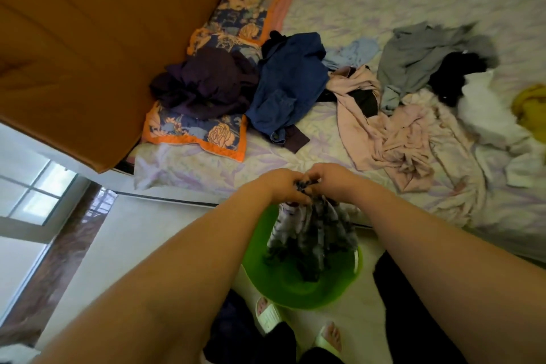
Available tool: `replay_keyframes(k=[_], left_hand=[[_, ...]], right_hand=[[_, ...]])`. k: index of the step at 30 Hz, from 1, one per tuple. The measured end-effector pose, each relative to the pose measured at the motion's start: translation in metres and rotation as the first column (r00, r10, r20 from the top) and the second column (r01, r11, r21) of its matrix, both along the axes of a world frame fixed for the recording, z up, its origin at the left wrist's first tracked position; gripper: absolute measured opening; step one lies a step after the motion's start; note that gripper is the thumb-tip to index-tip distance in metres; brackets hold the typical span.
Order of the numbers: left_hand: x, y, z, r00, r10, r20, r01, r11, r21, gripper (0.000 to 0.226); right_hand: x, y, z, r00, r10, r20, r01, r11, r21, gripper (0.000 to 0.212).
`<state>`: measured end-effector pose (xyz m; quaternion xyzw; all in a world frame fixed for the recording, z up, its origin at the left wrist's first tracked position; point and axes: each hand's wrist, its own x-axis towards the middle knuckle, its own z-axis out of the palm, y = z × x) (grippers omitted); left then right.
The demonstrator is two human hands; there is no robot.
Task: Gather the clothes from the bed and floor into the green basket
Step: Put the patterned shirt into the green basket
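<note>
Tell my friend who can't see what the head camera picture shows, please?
Two hands, left hand and right hand, hold a bunched patterned cloth above a green basket on the floor. Behind it, a bed is strewn with clothes, including a blue shirt and a pink garment.

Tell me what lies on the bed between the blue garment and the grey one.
In the head view, a light blue cloth and the upper part of a pink garment lie between the blue garment and the grey garment.

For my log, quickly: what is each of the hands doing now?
Left hand: closed, holding the patterned garment over the green basket.
Right hand: closed, holding the same garment.
</note>
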<state>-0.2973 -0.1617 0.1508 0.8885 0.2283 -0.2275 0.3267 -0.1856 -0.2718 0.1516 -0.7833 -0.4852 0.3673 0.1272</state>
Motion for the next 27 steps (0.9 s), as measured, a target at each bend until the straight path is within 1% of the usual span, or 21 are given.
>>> replay_keyframes(k=[1,3,4,5,7,9,11,13,14,15,16,18,20,22,24,26,27], left_hand=[[0.001,0.002,0.009,0.995,-0.090,-0.035,0.093,0.990,0.106,0.045],[0.003,0.008,0.027,0.960,-0.235,-0.149,0.269,0.920,0.284,0.051],[0.004,0.013,0.032,0.945,-0.280,-0.170,0.322,0.887,0.332,0.050],[0.005,0.018,0.037,0.936,-0.313,-0.160,0.350,0.867,0.354,0.047],[0.007,0.023,0.049,0.946,-0.320,-0.057,0.322,0.896,0.306,0.035],[0.009,0.026,0.060,0.961,-0.277,0.019,0.266,0.936,0.229,0.032],[0.009,0.029,0.070,0.971,-0.235,0.051,0.223,0.958,0.182,0.031],[0.005,0.034,0.078,0.978,-0.207,0.026,0.202,0.972,0.119,0.035],[0.002,0.036,0.081,0.979,-0.201,-0.021,0.202,0.974,0.099,0.038],[-0.001,0.039,0.082,0.973,-0.209,-0.097,0.219,0.970,0.110,0.041],[-0.006,0.040,0.082,0.952,-0.239,-0.193,0.271,0.949,0.162,0.044],[-0.016,0.043,0.074,0.876,-0.296,-0.381,0.418,0.859,0.295,0.052],[-0.028,0.047,0.062,0.814,-0.311,-0.490,0.512,0.783,0.353,0.060],[-0.043,0.050,0.049,0.771,-0.296,-0.564,0.550,0.756,0.355,0.056],[-0.058,0.054,0.034,0.755,-0.256,-0.603,0.540,0.764,0.353,0.045],[-0.068,0.059,0.020,0.780,-0.193,-0.595,0.475,0.801,0.363,0.046],[-0.072,0.061,0.015,0.800,-0.167,-0.576,0.440,0.816,0.375,0.051]], right_hand=[[0.000,0.000,0.007,1.000,0.014,0.011,-0.014,1.000,0.002,0.017],[0.000,0.000,0.015,0.999,0.037,0.027,-0.037,0.999,0.004,0.013],[-0.001,0.000,0.018,0.998,0.049,0.032,-0.049,0.999,0.008,0.014],[-0.002,0.001,0.022,0.997,0.068,0.033,-0.068,0.998,0.008,0.015],[0.000,0.003,0.032,0.995,0.101,0.024,-0.101,0.995,-0.011,0.024],[0.007,0.005,0.041,0.994,0.108,-0.020,-0.109,0.988,-0.108,0.036],[0.013,0.005,0.046,0.993,0.113,-0.038,-0.119,0.963,-0.243,0.042],[0.019,0.003,0.049,0.988,0.152,-0.005,-0.145,0.933,-0.330,0.043],[0.020,0.003,0.050,0.985,0.172,0.011,-0.157,0.923,-0.352,0.042],[0.019,0.002,0.051,0.982,0.187,0.022,-0.167,0.917,-0.363,0.039],[0.019,0.003,0.050,0.981,0.194,0.033,-0.169,0.915,-0.366,0.036],[0.019,0.003,0.049,0.971,0.219,0.096,-0.171,0.915,-0.366,0.029],[0.018,0.005,0.046,0.937,0.274,0.215,-0.181,0.910,-0.372,0.021],[0.019,0.007,0.044,0.893,0.324,0.313,-0.177,0.891,-0.418,0.023],[0.021,0.007,0.043,0.861,0.343,0.375,-0.146,0.874,-0.464,0.028],[0.021,0.007,0.039,0.845,0.350,0.405,-0.114,0.857,-0.502,0.026],[0.020,0.007,0.036,0.839,0.347,0.419,-0.093,0.850,-0.519,0.020]])
